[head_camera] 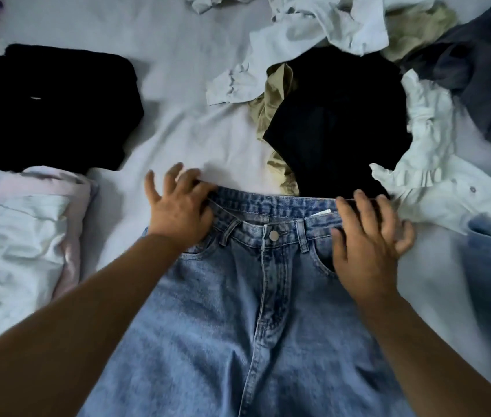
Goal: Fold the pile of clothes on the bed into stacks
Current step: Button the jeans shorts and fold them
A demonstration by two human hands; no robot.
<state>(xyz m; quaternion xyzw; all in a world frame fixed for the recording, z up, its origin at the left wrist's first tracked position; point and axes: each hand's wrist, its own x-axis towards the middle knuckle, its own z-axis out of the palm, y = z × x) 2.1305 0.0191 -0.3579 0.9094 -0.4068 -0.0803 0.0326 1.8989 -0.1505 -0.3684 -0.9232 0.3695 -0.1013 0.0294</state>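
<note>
While our left hand [178, 206] and right hand [370, 236] press flat-fingered, gripping nothing, on the jeans [253, 311], unfolded clothes [343, 115] crowd one o'clock. Folded stacks [57, 106] lie at ten.

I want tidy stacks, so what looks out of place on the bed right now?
The black garment overlaps the waistband of the blue jeans under the right hand. The left hand rests on the other corner.

This is a bedroom in a home: a pale bed sheet [184, 121] covers the whole surface. On it lie household clothes, with folded stacks [27, 230] at the sheet's left side and a loose heap of shirts [343, 28] (white, khaki, dark) at its far right.
</note>
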